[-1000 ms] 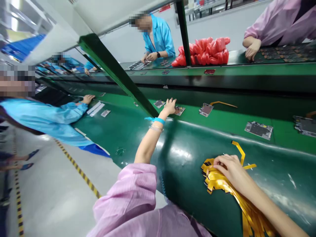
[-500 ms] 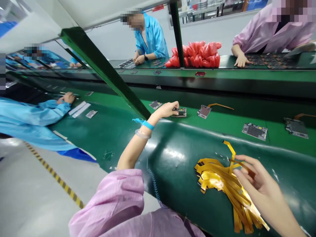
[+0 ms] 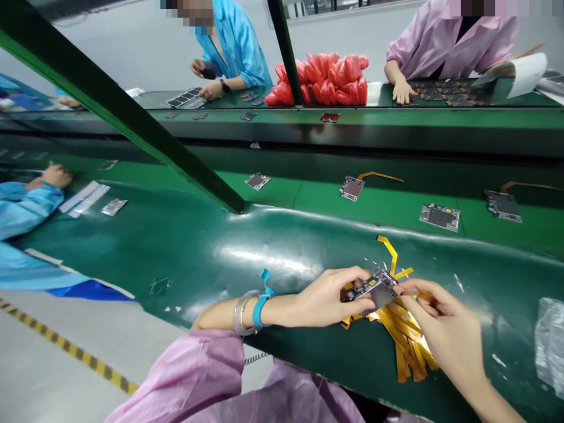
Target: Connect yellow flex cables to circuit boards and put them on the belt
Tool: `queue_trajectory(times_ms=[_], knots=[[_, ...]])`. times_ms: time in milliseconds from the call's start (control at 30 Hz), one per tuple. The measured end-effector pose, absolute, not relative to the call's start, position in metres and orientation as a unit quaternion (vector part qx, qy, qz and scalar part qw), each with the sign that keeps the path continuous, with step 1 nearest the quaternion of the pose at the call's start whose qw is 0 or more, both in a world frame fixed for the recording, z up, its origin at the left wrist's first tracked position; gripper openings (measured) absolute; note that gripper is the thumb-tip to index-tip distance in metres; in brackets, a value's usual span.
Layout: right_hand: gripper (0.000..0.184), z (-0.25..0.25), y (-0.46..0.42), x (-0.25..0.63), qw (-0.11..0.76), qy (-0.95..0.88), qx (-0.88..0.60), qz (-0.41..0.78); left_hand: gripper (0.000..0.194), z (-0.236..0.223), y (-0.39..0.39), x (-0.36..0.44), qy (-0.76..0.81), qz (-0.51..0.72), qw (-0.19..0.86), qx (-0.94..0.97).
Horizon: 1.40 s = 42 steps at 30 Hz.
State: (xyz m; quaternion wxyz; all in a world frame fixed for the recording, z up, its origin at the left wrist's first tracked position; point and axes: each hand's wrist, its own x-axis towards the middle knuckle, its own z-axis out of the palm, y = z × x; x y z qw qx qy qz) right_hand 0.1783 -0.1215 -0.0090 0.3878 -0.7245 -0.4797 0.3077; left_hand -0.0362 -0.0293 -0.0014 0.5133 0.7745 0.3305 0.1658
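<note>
My left hand (image 3: pixel 332 298) grips a small circuit board (image 3: pixel 378 290) by its left side, fingers at the back edge and thumb at the front. The board is held tilted over a pile of yellow flex cables (image 3: pixel 403 335) on the green mat. At the board's right edge, my right hand (image 3: pixel 445 317) pinches a brown flex cable (image 3: pixel 418 295), its end close to the board's corner. Fingertips hide whether that end touches a connector. A blue wrist strap (image 3: pixel 263 308) and a clear bangle circle my left wrist.
Along the green belt (image 3: pixel 304 197) lie several boards, such as one with a cable (image 3: pixel 352 188) and a bare one (image 3: pixel 440 217). A slanted green post (image 3: pixel 176 158) stands at left. Plastic wrap (image 3: pixel 550 341) lies at right. Co-workers sit opposite, near red bundles (image 3: pixel 321 82).
My left hand has picked a board off the belt and brought it back over the cable pile. My right hand has taken one flex cable from the pile and moved it against the board.
</note>
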Motion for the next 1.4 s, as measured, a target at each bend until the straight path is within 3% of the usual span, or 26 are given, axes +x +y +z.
queue_trajectory(times_ms=[267,400,467,567,700,800,1400], knots=[[0.014,-0.017,-0.123,0.181,0.399,-0.510,-0.712,0.271,0.019,-0.002,-0.036,-0.028,0.316,0.175,0.530,0.768],[0.013,-0.024,-0.128,0.184,0.432,-0.570,-0.663,0.219,0.025,-0.002,-0.031,-0.023,0.341,0.136,0.630,0.684],[0.013,-0.025,-0.132,0.186,0.437,-0.557,-0.655,0.264,0.033,-0.002,-0.025,-0.021,0.348,0.123,0.701,0.610],[0.032,-0.021,-0.139,0.193,0.443,-0.513,-0.618,0.397,0.031,0.002,-0.016,-0.018,0.347,0.122,0.740,0.562],[0.024,-0.016,-0.140,0.202,0.399,-0.489,-0.653,0.418,0.037,0.006,-0.012,-0.017,0.364,0.082,0.720,0.586],[0.030,-0.015,-0.137,0.201,0.353,-0.493,-0.669,0.429,0.041,0.005,-0.013,-0.017,0.351,0.067,0.705,0.613],[0.042,0.003,-0.130,0.191,0.254,-0.492,-0.630,0.544,0.024,0.007,-0.019,-0.022,0.288,0.054,0.646,0.705]])
